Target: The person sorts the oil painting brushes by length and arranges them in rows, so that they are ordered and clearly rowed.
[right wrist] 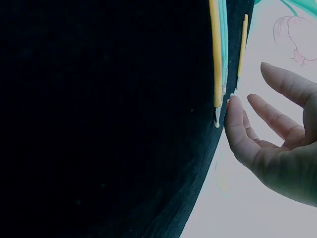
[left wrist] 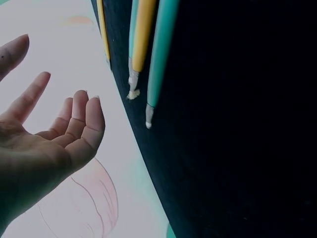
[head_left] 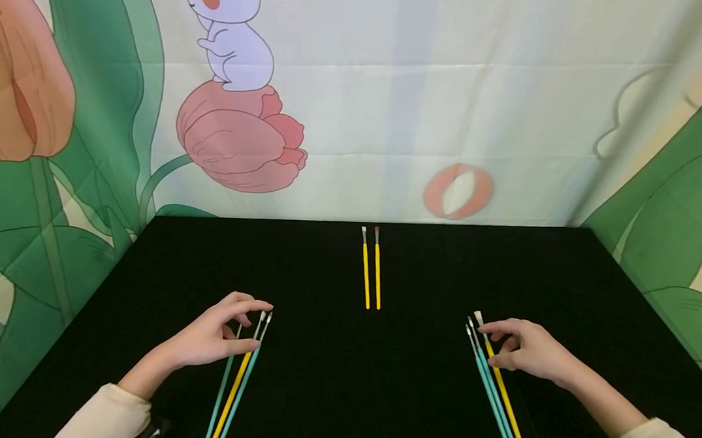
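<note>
My left hand hovers over the tips of three paintbrushes at the left, its thumb and fingers apart with nothing between them. Of these, the yellow paintbrush lies between a teal paintbrush and another teal paintbrush. At the right, my right hand is held beside the bristle end of a yellow paintbrush, fingers loosely bent. Two teal paintbrushes lie along that one's left side. In the right wrist view, that hand's fingers overlap the table edge close to the tips.
Two more yellow paintbrushes, one white-tipped and one red-tipped, lie side by side at the back middle of the black table. Behind it hangs a cloth backdrop printed with flowers and a white animal.
</note>
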`<state>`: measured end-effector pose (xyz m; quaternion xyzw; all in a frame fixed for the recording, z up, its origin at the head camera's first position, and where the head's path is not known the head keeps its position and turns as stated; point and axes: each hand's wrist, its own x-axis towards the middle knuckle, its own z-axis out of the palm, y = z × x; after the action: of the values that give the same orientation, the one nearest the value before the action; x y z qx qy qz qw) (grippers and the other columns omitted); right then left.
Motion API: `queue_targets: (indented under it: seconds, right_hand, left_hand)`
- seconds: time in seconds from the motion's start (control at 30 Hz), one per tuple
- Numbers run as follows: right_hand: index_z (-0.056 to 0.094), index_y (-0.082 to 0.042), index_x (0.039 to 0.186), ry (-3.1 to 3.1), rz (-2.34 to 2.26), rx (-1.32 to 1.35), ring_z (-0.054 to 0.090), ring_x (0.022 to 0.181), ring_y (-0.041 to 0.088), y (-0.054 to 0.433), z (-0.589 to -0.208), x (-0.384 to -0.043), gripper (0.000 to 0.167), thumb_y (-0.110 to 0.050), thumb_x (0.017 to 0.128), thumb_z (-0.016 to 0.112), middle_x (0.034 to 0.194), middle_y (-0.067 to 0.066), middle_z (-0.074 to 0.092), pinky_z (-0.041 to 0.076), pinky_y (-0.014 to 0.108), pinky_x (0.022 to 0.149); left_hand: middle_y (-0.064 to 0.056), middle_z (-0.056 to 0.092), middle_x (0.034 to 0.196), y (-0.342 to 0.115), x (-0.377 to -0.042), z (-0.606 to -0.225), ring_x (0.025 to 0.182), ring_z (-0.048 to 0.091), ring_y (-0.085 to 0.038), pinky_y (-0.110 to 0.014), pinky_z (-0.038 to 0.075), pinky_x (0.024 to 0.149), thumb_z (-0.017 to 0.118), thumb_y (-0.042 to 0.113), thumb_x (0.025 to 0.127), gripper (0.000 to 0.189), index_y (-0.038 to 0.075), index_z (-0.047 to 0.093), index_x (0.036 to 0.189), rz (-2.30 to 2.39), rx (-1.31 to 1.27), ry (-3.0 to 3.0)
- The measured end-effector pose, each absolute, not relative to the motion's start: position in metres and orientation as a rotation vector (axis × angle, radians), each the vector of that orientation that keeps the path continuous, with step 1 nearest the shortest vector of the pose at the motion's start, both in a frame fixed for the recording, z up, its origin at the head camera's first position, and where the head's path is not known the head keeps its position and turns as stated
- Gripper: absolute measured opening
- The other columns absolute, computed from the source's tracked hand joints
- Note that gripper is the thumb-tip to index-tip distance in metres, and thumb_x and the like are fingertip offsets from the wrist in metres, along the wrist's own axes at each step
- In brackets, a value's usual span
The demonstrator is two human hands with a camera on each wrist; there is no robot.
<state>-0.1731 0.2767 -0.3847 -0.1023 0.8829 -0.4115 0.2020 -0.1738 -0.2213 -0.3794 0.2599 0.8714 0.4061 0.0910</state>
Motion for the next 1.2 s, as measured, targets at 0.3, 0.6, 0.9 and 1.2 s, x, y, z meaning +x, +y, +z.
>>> queue_targets:
  seconds: [0.3, 0.6, 0.9, 1.2]
  right_hand:
    - [0.049, 0.005, 0.124, 2.454, -1.186, -0.195, 0.058, 0.068, 0.022, 0.280, -0.389, -0.165, 0.060, -0.008, 0.070, 0.072, 0.109, 0.023, 0.046, 0.051, 0.034, 0.058]
    - [0.050, 0.004, 0.123, 2.478, -1.197, -0.168, 0.057, 0.070, 0.021, 0.280, -0.393, -0.161, 0.060, -0.005, 0.069, 0.072, 0.109, 0.023, 0.045, 0.052, 0.032, 0.058]
    - [0.052, 0.001, 0.120, 2.512, -1.149, -0.141, 0.054, 0.077, 0.021, 0.280, -0.400, -0.158, 0.058, -0.003, 0.066, 0.071, 0.106, 0.020, 0.047, 0.051, 0.035, 0.061]
    - [0.055, -0.001, 0.117, 2.553, -1.060, -0.170, 0.052, 0.077, 0.020, 0.281, -0.401, -0.159, 0.056, -0.005, 0.064, 0.073, 0.103, 0.016, 0.049, 0.048, 0.034, 0.062]
  left_hand:
    - [-0.016, 0.038, 0.116, -0.236, -0.173, -0.385, 0.090, 0.043, -0.027, -0.025, 0.047, 0.056, 0.072, 0.017, 0.076, 0.052, 0.009, 0.053, 0.123, 1.138, 0.630, 2.602]
    - [-0.019, 0.048, 0.114, -0.240, -0.170, -0.390, 0.078, 0.054, -0.018, -0.028, 0.047, 0.061, 0.071, 0.015, 0.077, 0.057, 0.006, 0.047, 0.128, 1.148, 0.661, 2.513]
    - [-0.020, 0.042, 0.111, -0.243, -0.167, -0.396, 0.075, 0.055, -0.018, -0.029, 0.050, 0.060, 0.070, 0.005, 0.074, 0.057, 0.002, 0.047, 0.126, 1.201, 0.621, 2.321]
    - [-0.016, 0.043, 0.111, -0.243, -0.167, -0.402, 0.072, 0.053, -0.016, -0.028, 0.049, 0.058, 0.073, 0.009, 0.070, 0.059, 0.005, 0.051, 0.124, 1.146, 0.556, 2.347]
